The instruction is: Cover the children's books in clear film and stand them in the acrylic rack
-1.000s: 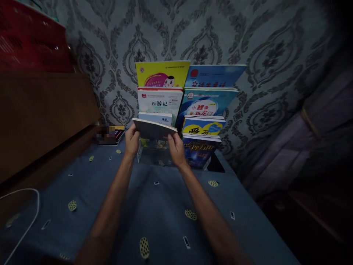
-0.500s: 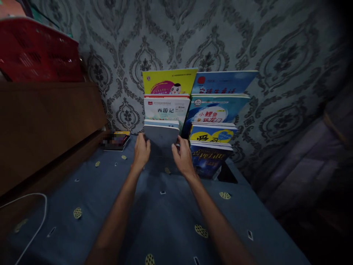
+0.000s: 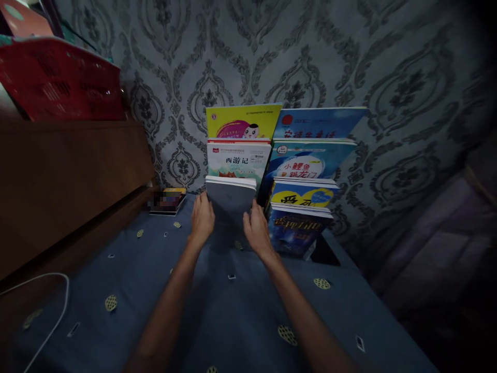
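Observation:
My left hand [image 3: 202, 220] is closed at the left edge of a plain grey book [image 3: 231, 204], and my right hand [image 3: 257, 227] is closed at its right edge. The grey book stands upright at the front of the left row, with a thin light-coloured book edge just behind it. Farther back in that row are a white book [image 3: 236, 155] and a yellow book [image 3: 243, 118]. Close to my right hand, the right row has a dark blue book [image 3: 297, 230] in front, then a yellow-and-blue book [image 3: 303, 192], a teal book [image 3: 310, 155] and a tall blue book [image 3: 322, 119].
A small pile of books [image 3: 167, 202] lies to the left by the wall. On the brown wooden cabinet [image 3: 70, 171] sits a red basket [image 3: 66, 77]. A white cable [image 3: 64, 295] crosses the patterned blue cloth [image 3: 93, 274]. Pale fabric [image 3: 438, 248] hangs at the right.
The grey book now sits farther back against the white book, covering the light-blue cover that showed behind it. Both hands remain at its sides. The whole view has shifted slightly.

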Demonstrator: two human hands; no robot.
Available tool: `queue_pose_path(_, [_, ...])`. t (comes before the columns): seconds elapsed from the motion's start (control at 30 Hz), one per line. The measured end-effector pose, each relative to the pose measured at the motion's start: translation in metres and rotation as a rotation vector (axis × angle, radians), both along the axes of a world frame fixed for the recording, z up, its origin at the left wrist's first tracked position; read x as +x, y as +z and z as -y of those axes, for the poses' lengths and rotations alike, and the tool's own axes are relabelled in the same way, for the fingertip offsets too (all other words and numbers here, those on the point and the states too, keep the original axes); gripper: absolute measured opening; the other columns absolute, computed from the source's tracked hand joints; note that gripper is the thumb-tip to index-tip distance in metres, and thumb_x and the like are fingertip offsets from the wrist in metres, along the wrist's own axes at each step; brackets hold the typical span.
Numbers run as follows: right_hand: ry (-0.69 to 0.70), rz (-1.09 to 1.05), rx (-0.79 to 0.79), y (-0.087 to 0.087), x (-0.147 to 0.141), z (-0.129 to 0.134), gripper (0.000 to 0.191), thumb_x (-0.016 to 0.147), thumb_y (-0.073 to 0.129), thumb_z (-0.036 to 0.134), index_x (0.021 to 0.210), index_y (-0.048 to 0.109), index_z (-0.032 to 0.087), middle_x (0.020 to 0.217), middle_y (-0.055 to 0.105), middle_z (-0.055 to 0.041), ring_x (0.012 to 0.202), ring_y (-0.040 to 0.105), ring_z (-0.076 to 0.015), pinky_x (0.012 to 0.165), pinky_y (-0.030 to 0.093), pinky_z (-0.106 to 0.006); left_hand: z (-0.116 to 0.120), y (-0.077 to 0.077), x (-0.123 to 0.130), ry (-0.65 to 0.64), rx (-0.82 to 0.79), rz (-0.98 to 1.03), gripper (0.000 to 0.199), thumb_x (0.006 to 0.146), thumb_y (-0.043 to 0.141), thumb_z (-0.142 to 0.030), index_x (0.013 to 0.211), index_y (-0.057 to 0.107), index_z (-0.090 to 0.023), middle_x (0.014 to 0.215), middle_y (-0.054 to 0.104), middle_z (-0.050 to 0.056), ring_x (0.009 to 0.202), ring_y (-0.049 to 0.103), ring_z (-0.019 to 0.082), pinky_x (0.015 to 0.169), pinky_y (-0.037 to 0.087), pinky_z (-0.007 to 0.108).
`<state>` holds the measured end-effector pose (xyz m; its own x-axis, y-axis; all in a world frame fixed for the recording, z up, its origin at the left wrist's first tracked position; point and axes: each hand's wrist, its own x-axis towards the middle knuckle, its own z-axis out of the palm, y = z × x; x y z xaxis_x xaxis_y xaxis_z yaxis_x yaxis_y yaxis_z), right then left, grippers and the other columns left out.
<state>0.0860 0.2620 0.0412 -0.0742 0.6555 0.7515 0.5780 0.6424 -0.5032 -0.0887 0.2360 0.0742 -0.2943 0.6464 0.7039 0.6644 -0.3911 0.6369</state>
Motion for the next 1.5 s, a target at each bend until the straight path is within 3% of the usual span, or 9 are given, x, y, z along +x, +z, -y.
queue_pose_path(0.4, [-0.007,0.04,-0.06,0.002,-0.002,0.002,0.06,0.095,0.038,0.031,0.148,0.04,0.003,0.145,0.051,-0.0257,0.14,0.044,-0.0354,0.115,0.038,-0.058,-0.002,-0.002,-0.001,0.038,0.065,-0.025,0.036,0.092,0.042,-0.012,0.124,0.059,-0.017,0.116,0.063,0.015,0.118,0.058,0.031,0.108,0.042,0.048])
queue_pose_path(0.63, [-0.07,0.074,-0.083,0.003,-0.005,0.004,0.06,0.094,0.039,0.028,0.149,0.038,0.002,0.147,0.05,-0.0256,0.14,0.045,-0.0328,0.115,0.039,-0.054,0.004,0.006,0.002,0.185,-0.102,-0.186,0.039,0.094,0.037,-0.012,0.13,0.054,-0.012,0.121,0.062,0.018,0.12,0.059,0.03,0.104,0.047,0.047])
queue_pose_path(0.87, [-0.016,0.076,-0.077,0.009,0.002,0.002,0.058,0.093,0.041,0.027,0.147,0.043,0.005,0.144,0.054,-0.0232,0.139,0.048,-0.0323,0.115,0.04,-0.053,0.004,0.006,-0.003,0.151,-0.07,-0.233,0.04,0.093,0.037,-0.011,0.129,0.053,-0.014,0.12,0.063,0.016,0.117,0.06,0.029,0.102,0.049,0.045])
queue_pose_path(1.03, [0.055,0.048,-0.098,0.02,0.015,0.002,0.059,0.092,0.044,0.028,0.148,0.044,0.007,0.136,0.061,-0.0228,0.127,0.059,-0.032,0.107,0.048,-0.054,0.001,0.005,-0.012,0.116,-0.09,-0.224,0.038,0.09,0.04,-0.009,0.125,0.055,-0.015,0.116,0.065,0.014,0.113,0.061,0.028,0.1,0.051,0.046])
queue_pose_path(1.23, [0.166,0.002,-0.122,0.037,0.033,0.009,0.056,0.094,0.047,0.029,0.147,0.047,0.012,0.141,0.059,-0.019,0.129,0.059,-0.0294,0.11,0.047,-0.052,0.003,0.01,-0.014,0.066,-0.094,-0.212,0.042,0.09,0.039,-0.009,0.129,0.053,-0.013,0.121,0.063,0.016,0.12,0.058,0.027,0.105,0.048,0.046])
queue_pose_path(1.4, [0.275,-0.118,-0.159,0.058,0.045,0.024,0.056,0.096,0.049,0.035,0.148,0.047,0.014,0.14,0.061,-0.0178,0.127,0.061,-0.0268,0.111,0.047,-0.051,0.006,0.013,-0.016,0.041,-0.07,-0.212,0.045,0.089,0.039,-0.01,0.133,0.051,-0.013,0.126,0.061,0.017,0.122,0.058,0.028,0.107,0.047,0.048])
queue_pose_path(1.5, [0.273,-0.187,-0.12,0.074,0.051,0.038,0.05,0.097,0.051,0.038,0.143,0.055,0.018,0.135,0.065,-0.0154,0.124,0.064,-0.0269,0.107,0.05,-0.052,0.004,0.011,-0.021,0.035,-0.049,-0.201,0.045,0.09,0.039,-0.01,0.133,0.052,-0.016,0.124,0.063,0.015,0.121,0.059,0.027,0.107,0.047,0.048])
